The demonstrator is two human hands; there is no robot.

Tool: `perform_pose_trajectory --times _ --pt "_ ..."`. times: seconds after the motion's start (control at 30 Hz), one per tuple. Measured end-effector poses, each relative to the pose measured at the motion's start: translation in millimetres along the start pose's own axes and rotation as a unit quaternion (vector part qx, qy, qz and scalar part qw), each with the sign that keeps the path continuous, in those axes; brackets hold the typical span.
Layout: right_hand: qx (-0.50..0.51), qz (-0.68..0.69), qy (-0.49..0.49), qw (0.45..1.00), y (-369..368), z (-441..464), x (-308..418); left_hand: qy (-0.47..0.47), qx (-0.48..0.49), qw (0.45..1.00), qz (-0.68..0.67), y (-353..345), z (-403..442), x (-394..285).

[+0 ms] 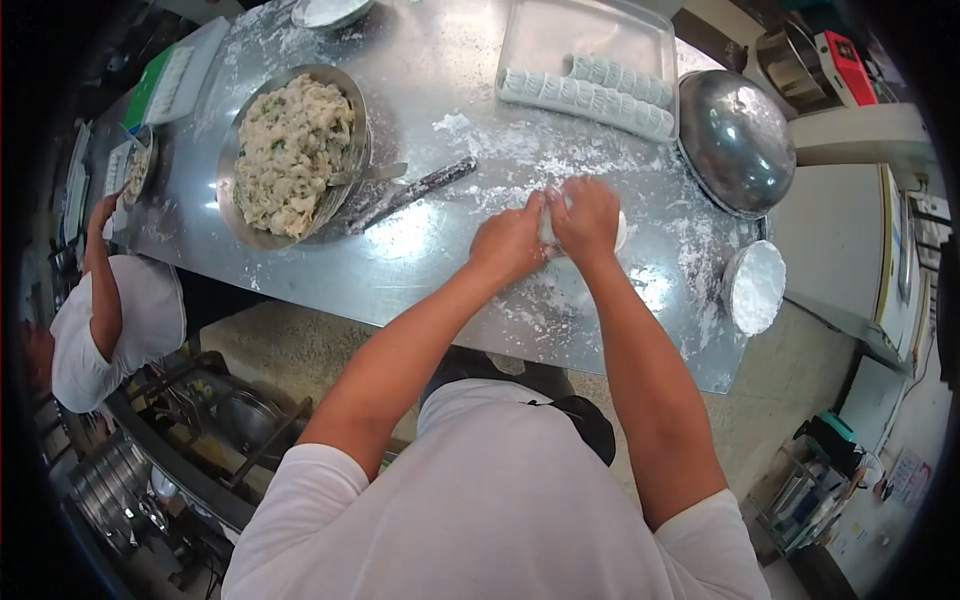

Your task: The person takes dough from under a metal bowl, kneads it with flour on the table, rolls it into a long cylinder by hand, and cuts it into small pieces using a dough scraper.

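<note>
kitchen, metal table [290,262] dusted with flour, thickest round the hands and toward the far side. at the table's near edge, a person in a white shirt [500,490], both forearms stretched forward. white dough [622,231] lies on the table under and between the two hands, mostly covered; a pale edge shows to the right of the right hand [588,220]. that hand is closed over it, fingers curled. left hand [508,240] is just beside, fingers bent and gripping the dough's left side; fingertips largely hidden.

left of the hands: dark rolling pin [418,193], lying slantwise, floury. beyond it, a wide metal bowl [228,200] heaped with chunky pale filling [292,160] flecked green, a flat-bladed utensil [385,173] stuck in its side.

far side: clear plastic tray [590,30] with two rows of pleated dumplings [590,103]. right of it, a domed metal bowl [737,142], upside down; nearer, a bowl of flour [757,287] at the table's edge. far left, a co-worker [130,300] in white reaches toward a smaller bowl [148,165].
</note>
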State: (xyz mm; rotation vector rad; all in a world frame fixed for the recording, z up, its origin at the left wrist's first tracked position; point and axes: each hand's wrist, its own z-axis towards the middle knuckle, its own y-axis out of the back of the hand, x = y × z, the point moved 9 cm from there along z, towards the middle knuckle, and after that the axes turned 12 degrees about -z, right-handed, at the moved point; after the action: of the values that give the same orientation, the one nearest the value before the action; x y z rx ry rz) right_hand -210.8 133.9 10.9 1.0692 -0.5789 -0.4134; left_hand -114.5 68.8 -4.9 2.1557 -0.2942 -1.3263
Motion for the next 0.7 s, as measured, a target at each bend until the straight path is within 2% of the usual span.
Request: perform_pose_trajectory --times 0.03,0.07,0.1,0.13,0.17,0.2,0.23,0.27,0.3,0.37,0.43,0.5,0.57,0.6,0.63,0.7 --pt "-0.004 -0.002 0.002 1.0 16 -8 0 0.017 0.02 1.0 0.004 -2 -4 -2" --pt "0.066 0.032 -0.011 0.997 23 -25 -2 0.017 0.017 1.0 0.002 -8 -9 4" --pt "0.141 0.066 -0.024 0.988 25 -45 -1 -0.032 0.072 0.995 -0.062 -33 -19 9" --pt "0.148 0.067 -0.021 0.987 27 -65 3 -0.079 0.125 0.981 -0.126 -55 -31 11" --pt "0.106 0.012 -0.004 0.994 28 -83 6 -0.074 0.122 0.981 -0.129 -65 -40 23" --pt "0.063 -0.042 0.009 0.997 28 -92 10 -0.095 0.081 0.979 -0.158 -65 -50 29" --pt "0.064 -0.039 0.01 0.997 20 -74 11 -0.116 0.036 0.975 -0.186 -48 -52 22" --pt "0.043 -0.043 0.037 0.997 10 -50 16 -0.041 0.036 0.983 -0.177 -41 -44 33" --pt "0.029 -0.055 0.054 0.997 9 -39 18 -0.039 0.052 0.982 -0.179 -34 -40 27" --pt "0.046 -0.044 0.041 0.997 6 -14 14 0.004 0.014 0.993 -0.114 -12 -18 27" --pt "0.046 -0.026 0.038 0.998 4 2 7 0.006 0.015 0.997 -0.077 0 -9 18" --pt "0.073 0.184 0.023 0.98 -3 -2 -15 0.015 0.022 0.999 -0.038 10 -9 16" --pt "0.072 0.232 -0.039 0.969 30 -2 -60 -0.026 0.018 0.998 -0.052 23 -4 13" --pt "0.051 0.051 -0.064 0.995 34 -15 -101 -0.079 -0.015 0.993 -0.091 28 -3 11" --pt "0.027 -0.13 -0.085 0.988 30 -31 -129 -0.075 -0.017 0.993 -0.09 25 -1 16" --pt "0.057 -0.151 -0.071 0.984 11 -62 -109 -0.09 0.006 0.992 -0.09 11 3 12"
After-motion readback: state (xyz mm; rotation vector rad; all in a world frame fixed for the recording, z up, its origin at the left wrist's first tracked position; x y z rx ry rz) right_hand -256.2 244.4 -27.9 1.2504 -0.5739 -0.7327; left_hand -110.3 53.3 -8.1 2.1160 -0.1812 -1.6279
